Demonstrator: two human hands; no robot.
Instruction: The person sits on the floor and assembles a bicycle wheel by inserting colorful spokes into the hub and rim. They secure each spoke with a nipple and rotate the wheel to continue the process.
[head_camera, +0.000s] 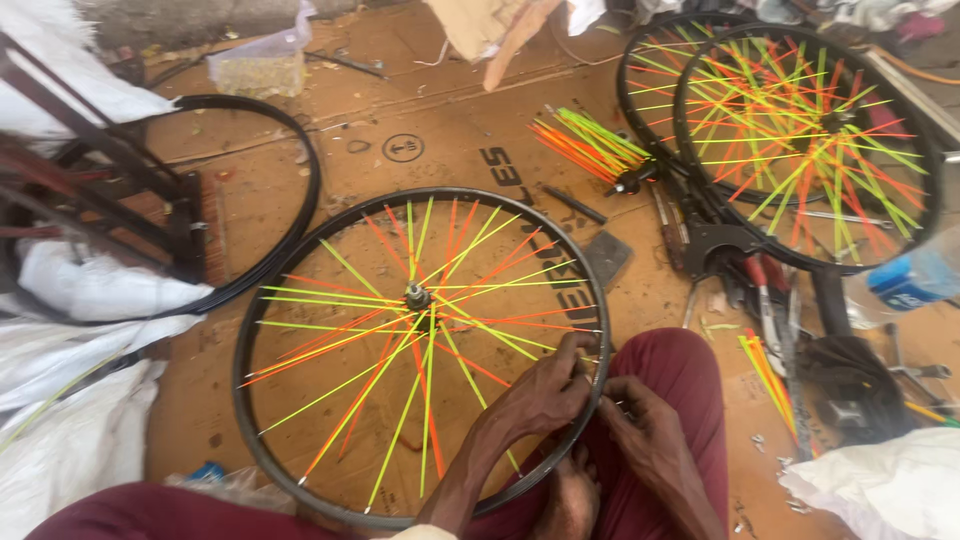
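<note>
Over on the left you've got white sacks (80, 300) and a bare black rim (300, 200) parked out of the way, so the middle stays free for the wheel (420, 355). It lies flat on the cardboard floor covering (440, 130), tipped against your knee (670, 370), probably so the rim edge sits right at your hands. Your left hand (545, 392) is clenched on the rim where the orange and yellow-green spokes land, and your right hand (645, 425) pinches something small just beside it, can't tell what. To the right: loose spokes (590, 145), finished wheels (800, 140), hand tools (765, 300), a water bottle (915, 280). Looks like a floor-level workshop.
</note>
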